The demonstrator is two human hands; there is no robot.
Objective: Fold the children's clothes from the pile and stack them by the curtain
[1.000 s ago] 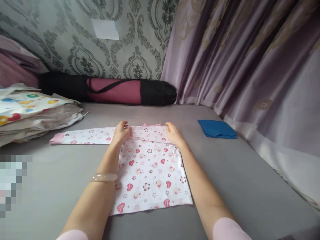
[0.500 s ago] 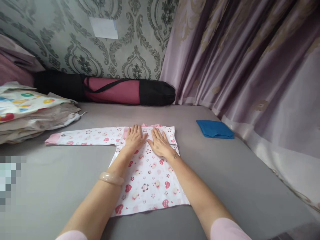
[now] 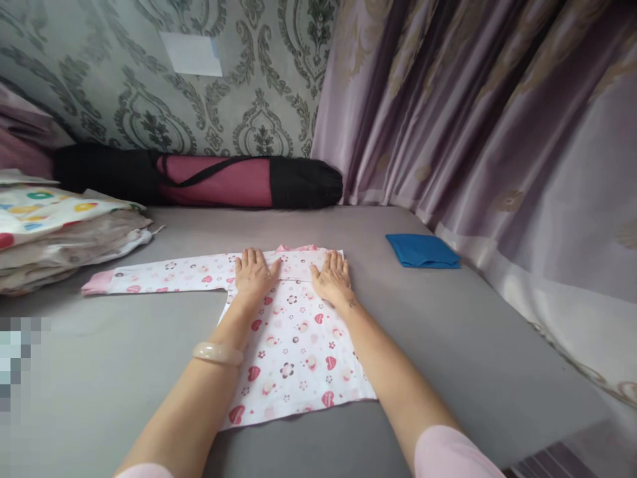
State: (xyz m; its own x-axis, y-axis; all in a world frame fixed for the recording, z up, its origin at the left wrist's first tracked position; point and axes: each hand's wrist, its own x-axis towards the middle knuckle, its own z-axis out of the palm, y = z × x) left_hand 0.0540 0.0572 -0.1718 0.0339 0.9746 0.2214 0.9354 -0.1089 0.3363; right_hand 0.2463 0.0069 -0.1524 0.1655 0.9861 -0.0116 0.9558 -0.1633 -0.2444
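A white long-sleeved children's shirt (image 3: 293, 352) with pink hearts and flowers lies flat in the middle of the grey sheet (image 3: 438, 345). Its left sleeve (image 3: 169, 273) stretches out sideways to a pink cuff, while the other sleeve is folded across the chest. My left hand (image 3: 255, 275) rests palm down near the left shoulder, fingers extended. On the right shoulder area my right hand (image 3: 332, 277) also presses flat, fingers stretched forward. The collar (image 3: 298, 248) points away from me. Neither hand grips the fabric.
A folded blue cloth (image 3: 423, 251) lies to the right. Piled clothes (image 3: 64, 232) stand at the left. A black and maroon long bag (image 3: 213, 180) lies along the patterned wall, and a mauve curtain (image 3: 448, 119) hangs on the right.
My right hand has slid right across the chest towards the shoulder edge, uncovering the folded sleeve. My left hand has shifted slightly left. The view has turned a little.
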